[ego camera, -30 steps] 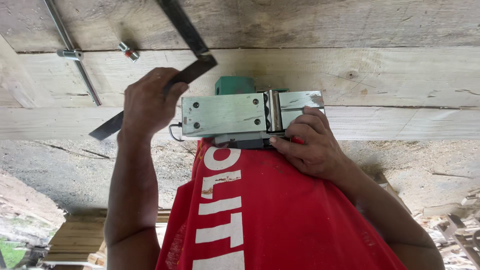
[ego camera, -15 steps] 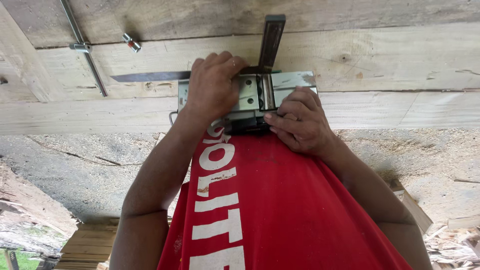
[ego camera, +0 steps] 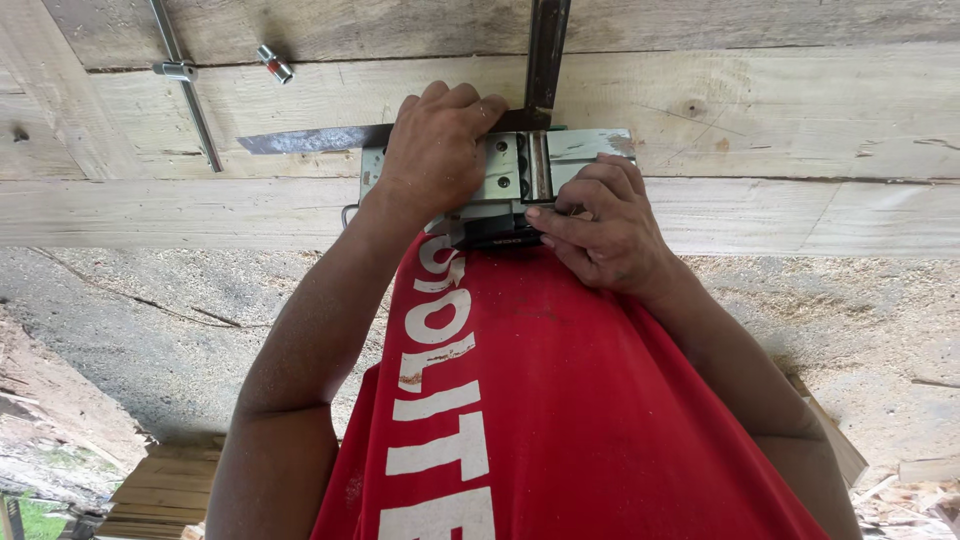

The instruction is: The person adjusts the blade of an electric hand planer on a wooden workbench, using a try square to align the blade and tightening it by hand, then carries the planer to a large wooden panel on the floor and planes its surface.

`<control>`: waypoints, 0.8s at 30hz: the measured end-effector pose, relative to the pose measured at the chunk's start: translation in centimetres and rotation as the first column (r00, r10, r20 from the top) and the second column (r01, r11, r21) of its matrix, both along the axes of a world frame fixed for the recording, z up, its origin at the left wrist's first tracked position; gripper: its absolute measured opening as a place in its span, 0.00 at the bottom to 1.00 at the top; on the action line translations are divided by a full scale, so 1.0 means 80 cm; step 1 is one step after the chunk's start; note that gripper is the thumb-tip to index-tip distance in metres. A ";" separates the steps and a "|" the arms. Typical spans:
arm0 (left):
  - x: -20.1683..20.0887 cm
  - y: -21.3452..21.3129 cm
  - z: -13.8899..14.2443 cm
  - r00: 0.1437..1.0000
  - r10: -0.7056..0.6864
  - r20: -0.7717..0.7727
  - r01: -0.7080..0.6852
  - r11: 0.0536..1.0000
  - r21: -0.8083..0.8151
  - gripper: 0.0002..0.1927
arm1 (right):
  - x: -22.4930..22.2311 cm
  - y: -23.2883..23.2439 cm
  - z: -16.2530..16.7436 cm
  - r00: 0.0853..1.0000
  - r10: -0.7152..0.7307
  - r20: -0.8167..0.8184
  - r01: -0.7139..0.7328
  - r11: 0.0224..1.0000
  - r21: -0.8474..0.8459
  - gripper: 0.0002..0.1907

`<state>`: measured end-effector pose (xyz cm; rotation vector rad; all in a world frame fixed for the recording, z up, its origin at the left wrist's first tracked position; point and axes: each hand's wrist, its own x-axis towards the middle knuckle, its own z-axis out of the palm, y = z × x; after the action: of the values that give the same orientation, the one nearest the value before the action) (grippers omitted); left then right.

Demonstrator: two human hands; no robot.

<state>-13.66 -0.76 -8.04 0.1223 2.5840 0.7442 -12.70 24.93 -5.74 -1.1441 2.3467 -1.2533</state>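
Pressing left hand point(ego camera: 437, 150) fingers curled on square point(ego camera: 545, 60) | right hand point(ego camera: 600, 225) fingers pinching planer point(ego camera: 520, 180)

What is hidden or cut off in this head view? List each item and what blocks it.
- Power planer: its left half lies under the left hand, its near end behind the right hand and red shirt.
- Steel square: upright arm cut by the top edge.
- Left grip: what the fingers press is hidden beneath them.

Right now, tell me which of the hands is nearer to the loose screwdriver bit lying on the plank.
Left. The left hand rests on the metal tool, a short way right of the bit. The right hand grips the tool's other side, farther away.
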 end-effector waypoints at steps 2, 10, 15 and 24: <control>-0.002 0.001 0.003 1.000 -0.014 0.002 0.014 1.000 -0.013 0.21 | -0.001 -0.001 0.004 1.000 -0.001 0.010 0.001 1.000 0.007 0.16; -0.010 -0.016 0.032 0.975 0.071 0.212 -0.059 0.996 -0.060 0.16 | -0.009 -0.004 0.018 0.993 -0.025 0.112 0.008 0.989 0.148 0.17; -0.007 -0.023 0.026 0.992 -0.009 -0.125 0.004 0.999 -0.042 0.15 | -0.011 -0.009 0.013 0.985 0.011 0.172 -0.039 0.987 0.158 0.17; -0.003 -0.021 0.021 0.993 -0.041 -0.109 0.036 0.998 -0.052 0.19 | -0.009 -0.007 0.011 0.971 0.025 0.238 -0.062 0.987 0.148 0.19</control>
<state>-13.92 -2.41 -6.33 0.2025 2.6947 0.6758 -13.46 24.38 -4.84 -0.9373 2.1876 -1.1031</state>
